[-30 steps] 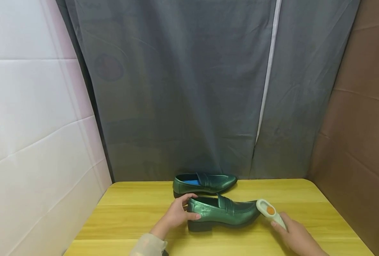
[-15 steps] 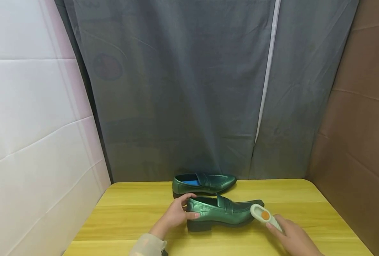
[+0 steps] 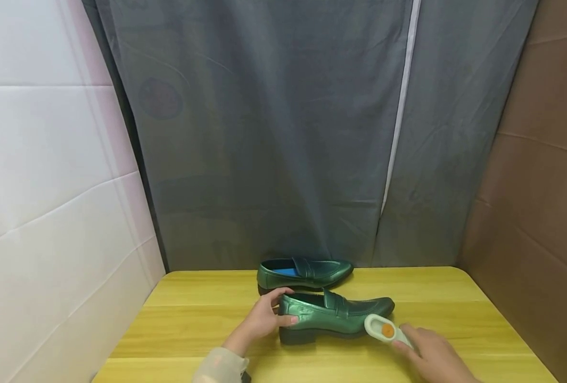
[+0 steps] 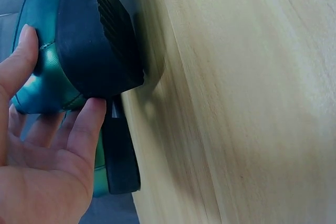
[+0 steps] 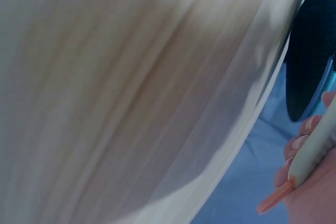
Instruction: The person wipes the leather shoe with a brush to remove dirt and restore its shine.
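A metallic green loafer (image 3: 328, 315) points its toe to the right near the middle of the table. My left hand (image 3: 262, 316) grips its heel, thumb on the near side and fingers behind. In the left wrist view, the heel block (image 4: 94, 40) is close over the table, with ridges visible underneath. My right hand (image 3: 432, 354) holds a pale green, brush-like tool (image 3: 379, 327) by its handle; its oval head has an orange disc. That head overlaps the near side of the toe in the head view. The tool's handle (image 5: 314, 145) ends in an orange tab (image 5: 275, 196).
A second green loafer (image 3: 307, 274) with a blue insole stands behind, toe also to the right. Grey curtain (image 3: 273, 133) rises behind the wooden table (image 3: 192, 319). White panels (image 3: 48, 202) flank it left, brown cloth (image 3: 527, 213) right.
My right hand has brought the tool's head left and nearer to me, from the toe tip to the near side of the toe. Left hand and loafer look the same.
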Demonstrator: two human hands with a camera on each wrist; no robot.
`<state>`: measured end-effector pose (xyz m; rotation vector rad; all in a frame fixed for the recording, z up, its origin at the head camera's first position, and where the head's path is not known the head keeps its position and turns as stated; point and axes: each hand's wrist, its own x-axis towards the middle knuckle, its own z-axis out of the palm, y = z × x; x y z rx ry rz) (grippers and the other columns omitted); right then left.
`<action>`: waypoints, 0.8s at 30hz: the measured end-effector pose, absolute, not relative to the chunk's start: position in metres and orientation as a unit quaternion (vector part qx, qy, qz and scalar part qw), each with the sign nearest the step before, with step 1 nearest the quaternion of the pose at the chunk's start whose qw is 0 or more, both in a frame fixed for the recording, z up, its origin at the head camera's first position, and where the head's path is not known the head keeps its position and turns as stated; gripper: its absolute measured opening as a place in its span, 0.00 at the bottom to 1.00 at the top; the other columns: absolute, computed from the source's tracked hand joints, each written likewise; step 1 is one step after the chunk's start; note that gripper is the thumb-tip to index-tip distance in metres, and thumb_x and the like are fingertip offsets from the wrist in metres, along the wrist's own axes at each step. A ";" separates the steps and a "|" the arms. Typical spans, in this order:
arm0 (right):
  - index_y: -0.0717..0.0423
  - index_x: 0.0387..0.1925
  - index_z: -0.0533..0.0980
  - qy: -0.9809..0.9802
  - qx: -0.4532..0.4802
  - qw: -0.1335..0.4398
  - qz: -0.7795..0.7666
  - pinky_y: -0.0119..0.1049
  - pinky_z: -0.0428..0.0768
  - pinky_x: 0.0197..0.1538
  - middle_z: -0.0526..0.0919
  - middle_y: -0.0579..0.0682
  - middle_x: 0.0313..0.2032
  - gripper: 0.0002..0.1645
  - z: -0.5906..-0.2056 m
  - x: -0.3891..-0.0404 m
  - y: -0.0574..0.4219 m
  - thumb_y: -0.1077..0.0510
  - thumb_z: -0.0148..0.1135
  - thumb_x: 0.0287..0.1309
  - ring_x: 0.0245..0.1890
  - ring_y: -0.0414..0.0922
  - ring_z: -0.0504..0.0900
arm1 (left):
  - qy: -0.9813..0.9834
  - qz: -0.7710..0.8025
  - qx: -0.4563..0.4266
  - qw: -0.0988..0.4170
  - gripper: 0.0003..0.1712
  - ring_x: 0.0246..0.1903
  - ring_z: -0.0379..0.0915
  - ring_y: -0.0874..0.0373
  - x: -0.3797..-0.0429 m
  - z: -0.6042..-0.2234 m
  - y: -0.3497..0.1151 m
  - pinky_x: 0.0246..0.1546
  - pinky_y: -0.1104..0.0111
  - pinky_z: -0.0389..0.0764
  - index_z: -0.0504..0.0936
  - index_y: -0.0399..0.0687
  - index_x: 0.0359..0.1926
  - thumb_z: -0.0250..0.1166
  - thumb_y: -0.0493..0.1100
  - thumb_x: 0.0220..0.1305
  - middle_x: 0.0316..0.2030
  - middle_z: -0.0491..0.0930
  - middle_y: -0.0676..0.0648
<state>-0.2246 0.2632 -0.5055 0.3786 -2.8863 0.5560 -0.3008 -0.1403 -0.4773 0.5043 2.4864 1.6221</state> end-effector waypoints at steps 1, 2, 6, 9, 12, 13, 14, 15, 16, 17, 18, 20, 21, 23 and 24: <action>0.32 0.37 0.71 -0.969 0.135 0.096 0.183 0.33 0.68 0.33 0.69 0.31 0.26 0.14 -0.506 -0.224 0.261 0.31 0.54 0.68 0.28 0.30 0.67 | 0.823 0.538 0.167 0.066 0.37 0.65 0.69 0.31 -0.301 -0.477 -0.140 0.59 0.46 0.78 0.74 0.45 0.65 0.78 0.42 0.55 0.67 0.70 0.35; 0.31 0.37 0.71 -0.969 0.139 0.097 0.180 0.32 0.68 0.33 0.68 0.31 0.26 0.14 -0.507 -0.224 0.259 0.31 0.54 0.68 0.28 0.30 0.66 | 0.824 0.538 0.167 0.068 0.37 0.65 0.69 0.31 -0.301 -0.477 -0.140 0.59 0.46 0.79 0.74 0.45 0.65 0.78 0.42 0.56 0.67 0.70 0.36; 0.32 0.35 0.70 -0.966 0.152 0.098 0.183 0.30 0.65 0.31 0.66 0.31 0.24 0.15 -0.507 -0.223 0.248 0.30 0.55 0.66 0.25 0.30 0.64 | 0.822 0.539 0.166 0.075 0.37 0.66 0.69 0.31 -0.302 -0.477 -0.140 0.58 0.47 0.80 0.73 0.44 0.66 0.77 0.42 0.57 0.67 0.70 0.35; 0.33 0.35 0.71 -0.963 0.170 0.109 0.177 0.30 0.64 0.30 0.66 0.32 0.23 0.15 -0.504 -0.223 0.239 0.31 0.56 0.66 0.25 0.30 0.63 | 0.821 0.540 0.167 0.074 0.37 0.66 0.68 0.31 -0.302 -0.478 -0.140 0.58 0.47 0.79 0.73 0.44 0.66 0.77 0.42 0.57 0.68 0.70 0.35; 0.34 0.36 0.72 -0.962 0.183 0.123 0.163 0.31 0.64 0.29 0.66 0.32 0.24 0.15 -0.501 -0.224 0.229 0.32 0.56 0.66 0.25 0.30 0.63 | 0.818 0.545 0.170 0.072 0.35 0.66 0.68 0.31 -0.304 -0.478 -0.140 0.59 0.48 0.79 0.74 0.44 0.65 0.76 0.43 0.58 0.68 0.69 0.35; 0.34 0.37 0.72 -0.961 0.186 0.129 0.157 0.31 0.64 0.29 0.65 0.32 0.24 0.15 -0.500 -0.224 0.226 0.31 0.56 0.66 0.25 0.29 0.63 | 0.817 0.545 0.171 0.072 0.35 0.66 0.68 0.31 -0.304 -0.479 -0.140 0.59 0.48 0.79 0.74 0.45 0.65 0.76 0.43 0.59 0.68 0.69 0.35; 0.34 0.37 0.72 -0.961 0.187 0.135 0.152 0.30 0.64 0.29 0.65 0.32 0.24 0.16 -0.499 -0.225 0.222 0.31 0.56 0.66 0.25 0.29 0.63 | 0.817 0.546 0.172 0.071 0.34 0.66 0.68 0.31 -0.305 -0.479 -0.140 0.58 0.48 0.80 0.74 0.45 0.65 0.75 0.43 0.59 0.68 0.69 0.35; 0.34 0.37 0.72 -0.960 0.192 0.141 0.147 0.30 0.63 0.28 0.64 0.32 0.23 0.16 -0.498 -0.226 0.219 0.31 0.57 0.66 0.24 0.29 0.62 | 0.817 0.546 0.172 0.070 0.34 0.66 0.68 0.31 -0.305 -0.480 -0.141 0.58 0.48 0.80 0.74 0.45 0.65 0.75 0.43 0.60 0.68 0.69 0.34; 0.35 0.37 0.72 -0.959 0.196 0.146 0.143 0.29 0.61 0.28 0.63 0.33 0.23 0.16 -0.498 -0.226 0.215 0.31 0.57 0.66 0.23 0.30 0.61 | 0.817 0.546 0.171 0.069 0.34 0.66 0.68 0.31 -0.306 -0.480 -0.141 0.58 0.48 0.80 0.74 0.45 0.65 0.75 0.43 0.60 0.68 0.69 0.34; 0.35 0.37 0.72 -0.958 0.201 0.152 0.136 0.29 0.60 0.28 0.62 0.33 0.22 0.16 -0.497 -0.227 0.212 0.31 0.57 0.65 0.23 0.30 0.60 | 0.818 0.546 0.169 0.068 0.33 0.66 0.68 0.31 -0.306 -0.480 -0.142 0.57 0.49 0.80 0.74 0.45 0.65 0.75 0.43 0.60 0.68 0.69 0.34; 0.35 0.36 0.72 -0.957 0.206 0.157 0.129 0.29 0.59 0.27 0.61 0.33 0.22 0.17 -0.496 -0.227 0.208 0.30 0.57 0.65 0.22 0.31 0.60 | 0.818 0.546 0.167 0.067 0.33 0.66 0.68 0.31 -0.306 -0.481 -0.142 0.57 0.49 0.81 0.74 0.45 0.65 0.74 0.43 0.60 0.68 0.69 0.34; 0.36 0.37 0.72 -0.958 0.214 0.157 0.113 0.29 0.58 0.27 0.61 0.34 0.21 0.18 -0.494 -0.228 0.202 0.30 0.56 0.65 0.22 0.32 0.58 | 0.821 0.543 0.165 0.066 0.33 0.66 0.68 0.31 -0.306 -0.481 -0.142 0.56 0.50 0.81 0.74 0.45 0.66 0.74 0.43 0.61 0.68 0.69 0.34; 0.36 0.38 0.73 -0.958 0.217 0.154 0.104 0.29 0.58 0.27 0.61 0.34 0.21 0.19 -0.493 -0.229 0.199 0.29 0.56 0.64 0.21 0.32 0.58 | 0.821 0.543 0.164 0.066 0.33 0.66 0.68 0.32 -0.306 -0.481 -0.143 0.56 0.51 0.82 0.74 0.45 0.66 0.74 0.43 0.61 0.68 0.70 0.34; 0.37 0.42 0.75 -0.962 0.216 0.137 0.090 0.31 0.60 0.28 0.63 0.34 0.22 0.22 -0.492 -0.229 0.193 0.27 0.53 0.65 0.22 0.33 0.60 | 0.820 0.544 0.166 0.066 0.33 0.65 0.70 0.33 -0.306 -0.481 -0.142 0.55 0.52 0.83 0.74 0.44 0.66 0.73 0.43 0.62 0.67 0.71 0.33; 0.38 0.44 0.76 -0.965 0.215 0.126 0.086 0.31 0.61 0.29 0.65 0.35 0.22 0.25 -0.491 -0.230 0.190 0.26 0.52 0.65 0.23 0.34 0.61 | 0.819 0.545 0.167 0.067 0.33 0.65 0.70 0.33 -0.306 -0.481 -0.142 0.54 0.53 0.83 0.73 0.43 0.66 0.73 0.43 0.62 0.66 0.71 0.33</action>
